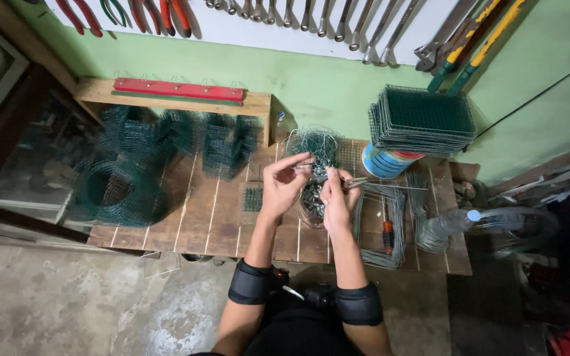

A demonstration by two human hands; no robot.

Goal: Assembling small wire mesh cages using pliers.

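My left hand and my right hand are raised together over the wooden bench. Between them they pinch a small piece of green wire mesh with loose wire ends. The right hand also grips metal pliers whose jaws point right. Just below the hands stands a round container of small metal clips. Both forearms wear black bands.
Rolls and bent pieces of green mesh fill the bench's left side. A stack of flat mesh panels rests on a round tin at the right. Wire frames, a screwdriver and a clear bottle lie to the right. Pliers and wrenches hang on the wall.
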